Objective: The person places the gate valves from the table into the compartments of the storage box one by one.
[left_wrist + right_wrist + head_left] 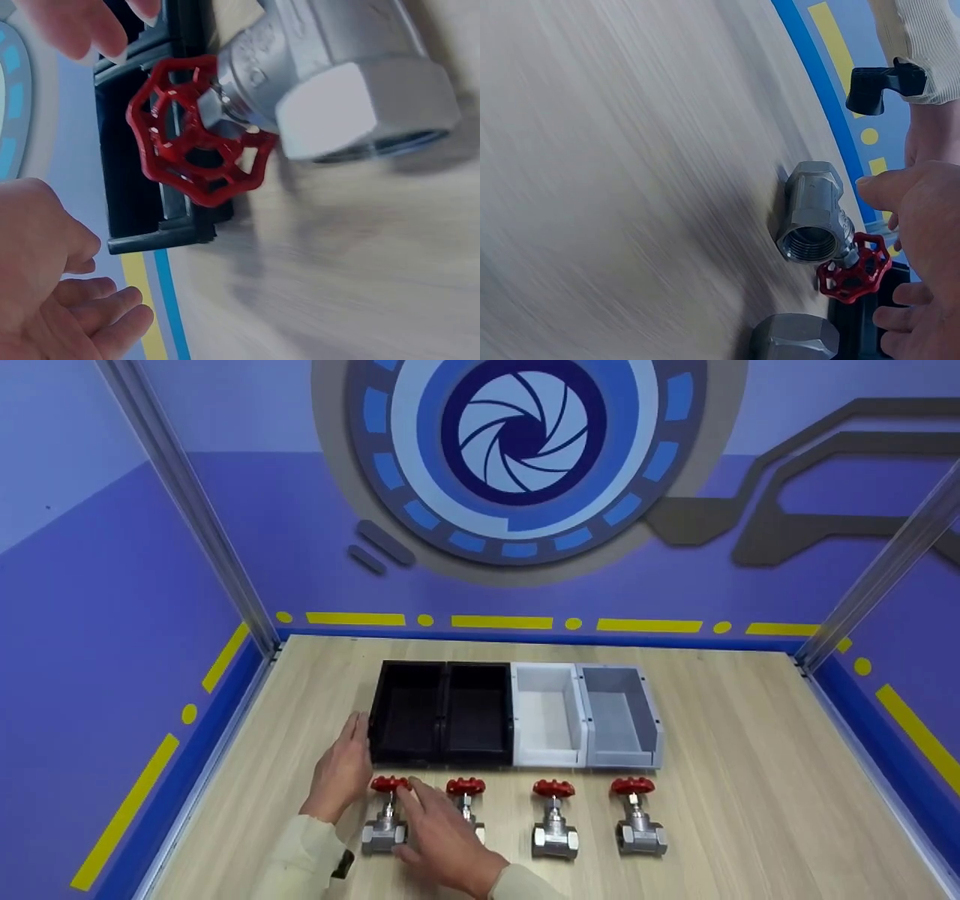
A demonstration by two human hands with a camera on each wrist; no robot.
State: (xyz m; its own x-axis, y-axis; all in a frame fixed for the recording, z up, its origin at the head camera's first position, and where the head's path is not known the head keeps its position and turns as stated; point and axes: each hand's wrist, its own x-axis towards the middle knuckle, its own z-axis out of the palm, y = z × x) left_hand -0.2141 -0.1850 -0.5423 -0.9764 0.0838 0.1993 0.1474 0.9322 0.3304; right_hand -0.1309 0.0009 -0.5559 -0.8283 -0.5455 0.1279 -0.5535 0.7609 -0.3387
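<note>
My left hand (341,772) is at the left outer side of the leftmost black bin (375,712), its fingers loosely extended. Over the gap between the two leftmost valves hovers my right hand (446,840), fingers spread and nothing in its grasp. The leftmost gate valve (384,838), a steel body with a red handwheel, lies between the two hands. Partly hidden behind my right hand is a second valve (465,787). In the left wrist view a red handwheel (191,142) shows close up, and the right wrist view shows a threaded valve opening (810,244).
Beside the leftmost bin, a second black bin (511,712), a white bin (547,757) and a grey bin (622,759) stand in one row. Two more valves (555,840) lie in front of them to the right. Metal posts (217,540) and printed panels enclose the wooden table (765,780).
</note>
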